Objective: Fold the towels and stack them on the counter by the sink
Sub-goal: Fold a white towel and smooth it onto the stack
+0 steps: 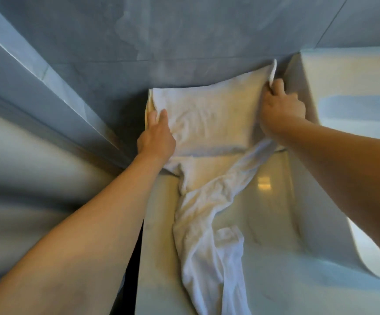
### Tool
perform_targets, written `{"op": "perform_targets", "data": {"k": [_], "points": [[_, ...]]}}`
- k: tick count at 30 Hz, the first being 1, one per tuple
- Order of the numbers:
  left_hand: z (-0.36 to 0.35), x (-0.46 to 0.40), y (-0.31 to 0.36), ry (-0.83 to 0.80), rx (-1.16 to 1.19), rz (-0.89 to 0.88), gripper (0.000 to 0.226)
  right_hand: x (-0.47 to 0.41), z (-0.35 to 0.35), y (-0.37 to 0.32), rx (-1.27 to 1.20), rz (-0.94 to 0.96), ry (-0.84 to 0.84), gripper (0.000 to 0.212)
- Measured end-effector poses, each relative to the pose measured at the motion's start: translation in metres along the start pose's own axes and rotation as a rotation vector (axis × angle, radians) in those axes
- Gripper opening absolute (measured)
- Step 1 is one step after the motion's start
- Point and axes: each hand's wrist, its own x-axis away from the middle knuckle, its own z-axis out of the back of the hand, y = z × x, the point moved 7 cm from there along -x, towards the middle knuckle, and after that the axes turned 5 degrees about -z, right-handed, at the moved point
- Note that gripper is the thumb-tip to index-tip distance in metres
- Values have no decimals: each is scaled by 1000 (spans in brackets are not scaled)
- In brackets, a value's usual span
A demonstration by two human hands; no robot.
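Towel [207,119], white terry, lies partly folded on the counter [268,223] against the grey wall [184,30], with the sink [355,114] just beside it on the right. Its far part is a flat doubled panel; the rest trails toward the person as a loose, creased rope of cloth that hangs over the counter's near edge.

The right hand [282,108] pinches the panel's far right corner, fingers curled round the hem, which stands up above the knuckles. The left hand [157,135] lies on the panel's left edge, thumb and fingers appearing to nip the fold there; whether it truly grips or only presses I cannot tell.

The cloth looks soft, light and limp: it will sag anywhere it is not held and keeps no crease unless pressed. It should not slip on skin, though it may slide on the smooth counter. Corners and hems are the best holds, since they are firmer and give a straight edge. Below both grips the trailing length is unheld and twisted; it likely needs spreading before the next fold, or its weight could drag the panel askew.
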Motion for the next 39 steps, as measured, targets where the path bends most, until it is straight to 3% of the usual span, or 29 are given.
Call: {"op": "perform_targets", "data": {"k": [4, 6, 9, 11, 14, 16, 19, 22, 26, 28, 33, 36, 39], "points": [[-10, -15, -5, 5, 2, 22, 60, -13, -36, 0, 45, -102, -111, 65], [-4, -14, -5, 77, 82, 21, 58, -3, -30, -9, -138, -164, -10, 69], [7, 23, -15, 380, 444, 108, 59, 59, -17, -41, -379, -11, 270, 63], [-10, 60, -31, 468, 722, 320, 53, 110, -32, -57, -447, 156, 259, 57], [-53, 103, -39, 310, 1108, 621, 2, 150, -87, -55, -332, 342, 89, 54], [-66, 110, -30, 109, 1205, 649, 16, 152, -107, -42, -271, 326, -9, 55], [-64, 102, -13, -105, 1189, 529, 13, 149, -110, -43, -269, 305, -37, 57], [-60, 90, -12, -105, 1244, 462, 18, 145, -107, -44, -310, 292, -23, 56], [-73, 101, -17, -142, 1545, 636, 11, 144, -103, -42, -393, 291, 16, 53], [-78, 108, -25, -175, 1608, 667, 17, 145, -101, -42, -468, 289, 44, 46], [-70, 103, -13, -451, 1455, 431, 14, 141, -101, -40, -621, 282, 111, 33], [-57, 99, -20, -358, 1329, 438, 15, 143, -102, -33, -709, 329, 85, 30], [-50, 100, -52, -274, 1241, 549, 22, 140, -98, -17, -648, 352, 33, 27]]}}
